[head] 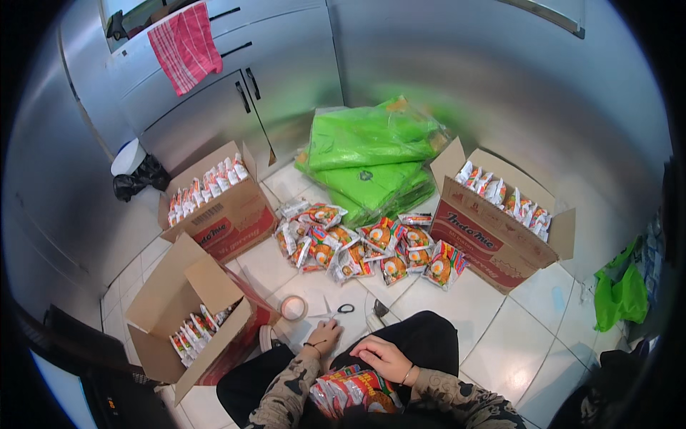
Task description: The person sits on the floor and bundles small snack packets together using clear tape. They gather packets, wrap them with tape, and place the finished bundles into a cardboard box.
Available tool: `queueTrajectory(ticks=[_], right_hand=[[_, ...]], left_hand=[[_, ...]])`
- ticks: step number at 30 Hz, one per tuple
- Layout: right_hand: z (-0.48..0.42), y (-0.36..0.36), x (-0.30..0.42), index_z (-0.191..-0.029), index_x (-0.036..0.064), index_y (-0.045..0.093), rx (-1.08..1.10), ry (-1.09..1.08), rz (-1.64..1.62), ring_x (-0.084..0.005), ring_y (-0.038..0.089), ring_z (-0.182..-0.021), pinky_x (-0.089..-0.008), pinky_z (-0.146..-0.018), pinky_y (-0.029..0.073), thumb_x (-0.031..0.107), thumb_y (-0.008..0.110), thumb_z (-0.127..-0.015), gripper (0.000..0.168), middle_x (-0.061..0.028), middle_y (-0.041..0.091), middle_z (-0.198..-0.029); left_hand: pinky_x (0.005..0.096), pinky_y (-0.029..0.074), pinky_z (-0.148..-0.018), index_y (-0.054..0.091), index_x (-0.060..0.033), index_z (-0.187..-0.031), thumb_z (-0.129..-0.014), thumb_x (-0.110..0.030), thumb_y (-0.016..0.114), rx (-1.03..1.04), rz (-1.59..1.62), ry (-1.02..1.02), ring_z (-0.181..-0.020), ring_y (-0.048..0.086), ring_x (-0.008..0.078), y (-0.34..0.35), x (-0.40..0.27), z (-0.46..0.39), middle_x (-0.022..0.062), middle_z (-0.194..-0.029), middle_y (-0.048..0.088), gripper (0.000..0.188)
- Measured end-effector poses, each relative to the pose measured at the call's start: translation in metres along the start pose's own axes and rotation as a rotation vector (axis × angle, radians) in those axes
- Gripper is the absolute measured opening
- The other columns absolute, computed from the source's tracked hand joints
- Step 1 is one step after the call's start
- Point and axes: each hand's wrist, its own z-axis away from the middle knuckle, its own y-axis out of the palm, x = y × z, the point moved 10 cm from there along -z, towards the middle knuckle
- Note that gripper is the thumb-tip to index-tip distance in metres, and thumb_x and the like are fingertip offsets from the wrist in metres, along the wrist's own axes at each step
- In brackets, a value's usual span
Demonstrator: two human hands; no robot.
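Note:
My left hand [326,333] rests on the tiled floor just below a pair of scissors [337,310] with dark handles; whether its fingers touch them is unclear. A roll of tape [293,308] lies to the left of the scissors. Across my lap, my right hand [387,356] lies palm down, loosely bent, above several Indomie noodle packets [353,394] on my lap. Beyond the scissors, a loose heap of Indomie noodle packets [321,249] covers part of the floor.
Open cardboard boxes holding noodle packets stand at the back left [230,230], near left [214,370] and right [482,236]. Plastic-wrapped green bundles [370,139] lie against the metal cabinets [203,118]. A green bag [621,295] is at the far right.

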Motion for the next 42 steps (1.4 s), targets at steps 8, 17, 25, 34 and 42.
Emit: queueTrajectory(ticks=[8,17,25,34,42], right_hand=[[-0.033,-0.041,-0.047,-0.12,0.008,0.048,-0.233,0.206,-0.269,-0.0196,0.05,-0.108,-0.0327,-0.09,0.043,0.013,0.051,-0.09,0.031,-0.0084,0.05,-0.115],[-0.108,0.072,-0.1,-0.129,0.013,0.04,0.691,0.557,0.657,-0.0404,0.057,-0.099,-0.0446,-0.087,0.044,0.045,0.059,-0.081,0.061,-0.0234,0.056,-0.11],[-0.11,0.097,-0.123,-0.132,0.017,0.03,0.338,0.282,0.615,-0.0441,0.057,-0.092,-0.0458,-0.081,0.046,0.018,0.057,-0.081,0.057,-0.0263,0.05,-0.107],[-0.133,0.022,-0.052,-0.141,0.014,0.02,-0.316,0.013,0.243,-0.0311,0.045,-0.115,-0.036,-0.089,0.049,0.006,0.069,-0.071,0.086,-0.0208,0.008,-0.138],[-0.141,0.016,-0.087,-0.139,0.019,0.026,-0.186,0.206,0.217,-0.0437,0.033,-0.123,-0.0387,-0.098,0.041,0.009,0.069,-0.069,0.082,-0.0263,0.003,-0.14]], left_hand=[[0.0287,0.045,-0.07,0.053,-0.0078,-0.09,-0.078,-0.005,0.061,-0.213,1.067,-0.16,-0.079,0.054,0.0174,-0.079,0.012,0.002,0.0057,-0.089,0.056,0.014],[0.0215,0.044,-0.076,0.053,-0.0036,-0.091,-0.085,-0.003,0.061,-0.633,1.474,-0.208,-0.082,0.053,0.0082,-0.178,0.011,0.078,0.001,-0.091,0.055,0.01],[0.0218,0.044,-0.076,0.051,-0.0019,-0.088,-0.084,0.001,0.06,-0.878,1.209,-0.174,-0.085,0.052,0.0095,-0.204,0.017,0.091,0.0035,-0.089,0.054,0.01],[0.0345,0.047,-0.076,0.058,0.0003,-0.091,-0.078,0.002,0.06,-0.95,0.479,-0.144,-0.087,0.057,0.0296,-0.241,-0.039,0.088,0.0144,-0.092,0.057,0.013],[0.032,0.049,-0.076,0.056,0.0,-0.093,-0.079,-0.005,0.064,-0.676,0.604,-0.033,-0.093,0.059,0.0264,-0.219,-0.069,0.067,0.013,-0.105,0.055,0.017]])
